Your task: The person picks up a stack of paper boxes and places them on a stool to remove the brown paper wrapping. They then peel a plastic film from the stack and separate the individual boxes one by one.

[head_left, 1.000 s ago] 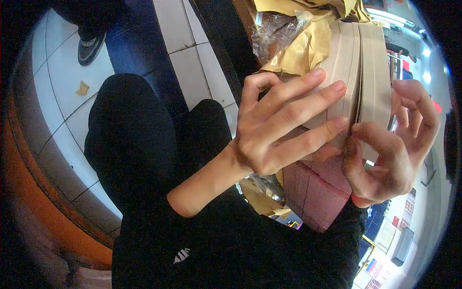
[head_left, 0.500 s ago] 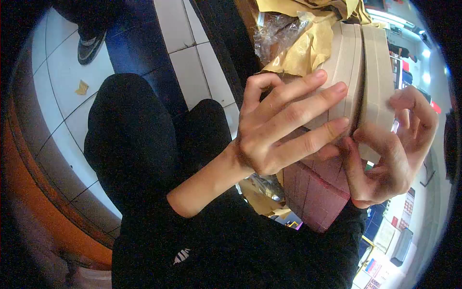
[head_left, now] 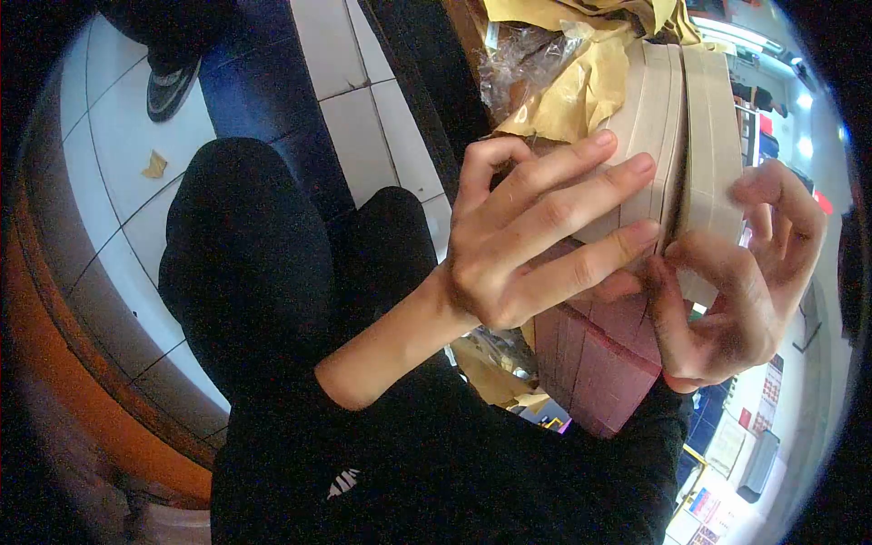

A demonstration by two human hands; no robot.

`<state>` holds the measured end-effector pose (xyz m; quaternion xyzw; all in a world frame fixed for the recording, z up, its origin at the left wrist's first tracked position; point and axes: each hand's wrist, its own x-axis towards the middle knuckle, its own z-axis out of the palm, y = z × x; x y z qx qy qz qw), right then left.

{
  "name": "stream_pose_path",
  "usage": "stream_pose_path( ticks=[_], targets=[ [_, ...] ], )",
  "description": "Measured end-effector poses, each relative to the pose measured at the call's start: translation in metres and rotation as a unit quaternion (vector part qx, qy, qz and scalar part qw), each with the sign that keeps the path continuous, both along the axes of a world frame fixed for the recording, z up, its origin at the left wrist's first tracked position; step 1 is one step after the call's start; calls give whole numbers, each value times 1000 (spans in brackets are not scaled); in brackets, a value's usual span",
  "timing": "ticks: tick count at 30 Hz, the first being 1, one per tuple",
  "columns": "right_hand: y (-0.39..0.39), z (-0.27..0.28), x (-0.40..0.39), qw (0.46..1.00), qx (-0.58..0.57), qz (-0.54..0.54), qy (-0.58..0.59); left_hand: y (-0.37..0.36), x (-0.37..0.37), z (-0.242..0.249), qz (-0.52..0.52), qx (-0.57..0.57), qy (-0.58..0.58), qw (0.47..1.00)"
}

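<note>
My left hand (head_left: 536, 232) lies over a beige stack of layered sheets or boards (head_left: 649, 118), its long fingers stretched and apart. Its thumb reaches down beside a pinkish-red stack (head_left: 599, 363) below. To the right, my right hand (head_left: 740, 282) bends its thumb and forefinger together in a pinch at the edge of the beige stack, close to the left thumb. Whatever lies between those fingertips is too small or hidden to name. A second beige block (head_left: 708, 118) stands beside the first, with a dark gap between them.
Torn brown wrapping paper (head_left: 586, 91) and clear plastic film (head_left: 527, 68) lie around the stacks. On the tiled floor (head_left: 354, 136) there is a paper scrap (head_left: 154, 165) near another person's shoe (head_left: 173, 91). An orange curved surface (head_left: 91, 381) borders the left.
</note>
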<state>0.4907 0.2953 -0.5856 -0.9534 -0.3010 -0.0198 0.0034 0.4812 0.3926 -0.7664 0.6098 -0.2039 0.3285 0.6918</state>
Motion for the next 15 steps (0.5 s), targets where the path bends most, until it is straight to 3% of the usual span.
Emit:
stream_pose_path(
  ticks=[15],
  targets=[
    [-2, 1, 4, 999, -6, 36, 9, 3, -1, -1, -25, 24, 9, 999]
  ],
)
